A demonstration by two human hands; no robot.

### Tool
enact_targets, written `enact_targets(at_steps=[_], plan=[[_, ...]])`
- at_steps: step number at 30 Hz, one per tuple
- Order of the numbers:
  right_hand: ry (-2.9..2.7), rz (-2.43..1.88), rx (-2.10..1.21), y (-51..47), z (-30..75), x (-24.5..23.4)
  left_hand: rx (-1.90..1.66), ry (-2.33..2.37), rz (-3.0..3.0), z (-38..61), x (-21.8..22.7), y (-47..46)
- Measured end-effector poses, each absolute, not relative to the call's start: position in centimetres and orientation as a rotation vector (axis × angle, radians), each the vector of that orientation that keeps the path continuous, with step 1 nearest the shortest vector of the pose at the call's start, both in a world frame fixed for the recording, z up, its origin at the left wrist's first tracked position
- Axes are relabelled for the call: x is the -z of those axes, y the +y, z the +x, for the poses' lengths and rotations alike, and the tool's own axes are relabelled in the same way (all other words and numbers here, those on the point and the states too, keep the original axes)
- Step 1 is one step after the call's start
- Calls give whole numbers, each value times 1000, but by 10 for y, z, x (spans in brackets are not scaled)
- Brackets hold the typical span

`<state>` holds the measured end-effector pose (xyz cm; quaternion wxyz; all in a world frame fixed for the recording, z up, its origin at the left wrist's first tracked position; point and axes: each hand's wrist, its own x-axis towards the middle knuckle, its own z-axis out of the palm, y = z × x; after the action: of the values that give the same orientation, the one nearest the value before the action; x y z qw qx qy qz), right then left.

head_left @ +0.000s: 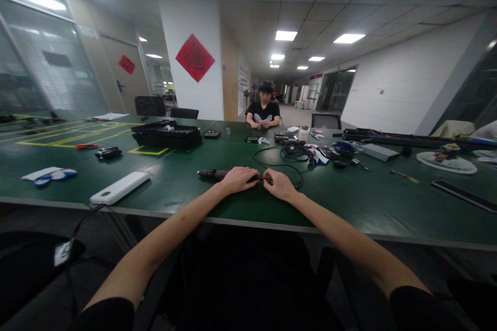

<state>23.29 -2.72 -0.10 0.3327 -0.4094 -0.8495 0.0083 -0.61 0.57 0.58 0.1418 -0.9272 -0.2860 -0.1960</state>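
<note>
A dark, pen-shaped electric screwdriver (pixel 212 174) lies on the green table, its metal tip pointing left. My left hand (pixel 240 180) is closed over its rear end, with the fingers wrapped on top. Just to the right, my right hand (pixel 278 185) pinches the black cable (pixel 300 175) close to the screwdriver's tail. Whether the plug is seated in the tool cannot be made out, as my fingers cover part of it. From my right hand the cable loops back toward a dark coil (pixel 293 152) farther up the table.
A white power strip (pixel 119 188) lies near the front edge at left, beyond it a black tray (pixel 166 137). Blue-handled scissors (pixel 56 178) rest far left. Small tools, a screwdriver (pixel 404 176) and a round white disc (pixel 446 162) lie right. Another person (pixel 264 111) sits opposite.
</note>
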Motion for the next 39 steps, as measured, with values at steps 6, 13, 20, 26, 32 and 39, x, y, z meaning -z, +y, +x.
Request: enact_targets(at_steps=[6,13,20,26,32,39], plan=[[-2213,-1068,-14,-27,233,2,570,-782,-2686,-6,-6,5],[-2209,-1071,-21,-27,233,1,593,-842,-2678,-6,-7,4],[-2209,-1078,-14,-28,232,1,581,-818,-2692,-7,-7,4],[-2212,-1085,-19,-27,232,1,579,-771,-2701,-7,-6,6],[-2212,-1078,-12,-27,232,2,588,-800,-2682,-7,-6,5],[-2213,-1071,-29,-28,233,1,596,-828,-2680,-7,-7,3]])
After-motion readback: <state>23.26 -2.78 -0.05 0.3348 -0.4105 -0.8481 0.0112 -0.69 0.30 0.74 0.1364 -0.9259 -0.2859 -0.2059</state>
